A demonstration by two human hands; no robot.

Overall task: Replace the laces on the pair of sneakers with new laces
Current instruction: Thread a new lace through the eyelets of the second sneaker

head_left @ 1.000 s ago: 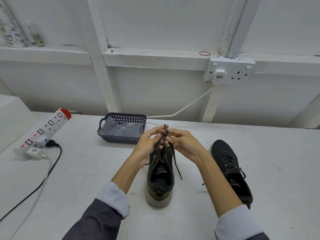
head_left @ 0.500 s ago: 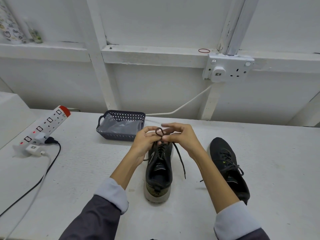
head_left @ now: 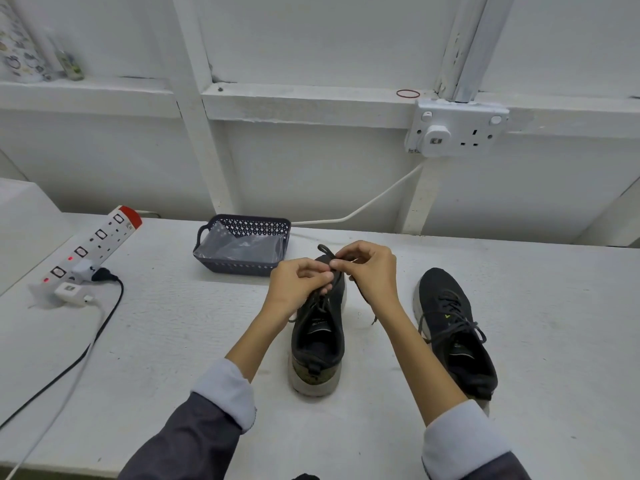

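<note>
**A:** Sneaker [head_left: 320,344] under the hands: where does it stand?

**B:** On the white table [head_left: 166,341], just in front of the dark basket [head_left: 239,266] and a little to its right. Its toe points toward the basket and its heel toward the person.

**A:** And its partner?

**B:** The second sneaker [head_left: 457,344] sits farther right of the basket, well apart from it. It is laced, with loops of lace lying across its top.

**A:** What are the hands doing?

**B:** Both are raised over the toe end, near the basket's front right corner. The left hand [head_left: 298,284] has its fingers curled, with thumb and forefinger pinching the dark lace [head_left: 325,250]. The right hand [head_left: 372,271] pinches the same lace just beside it, so the fingertips of the two hands almost meet. A small loop of lace stands up above them, toward the basket.

**A:** The rest of the lace?

**B:** Strands run down from the fingers to the eyelets. One end hangs below the right wrist, down to the table.

**A:** Anything in the basket?

**B:** A clear plastic bag [head_left: 242,244]. I cannot tell what it holds.

**A:** What else is about?

**B:** Left of the basket lies a white power strip [head_left: 98,242] with a red end, plugs and a black cable [head_left: 104,323]. Above and right of the basket is a wall socket [head_left: 457,131], with a red rubber band [head_left: 408,94] on the ledge just over it.
</note>
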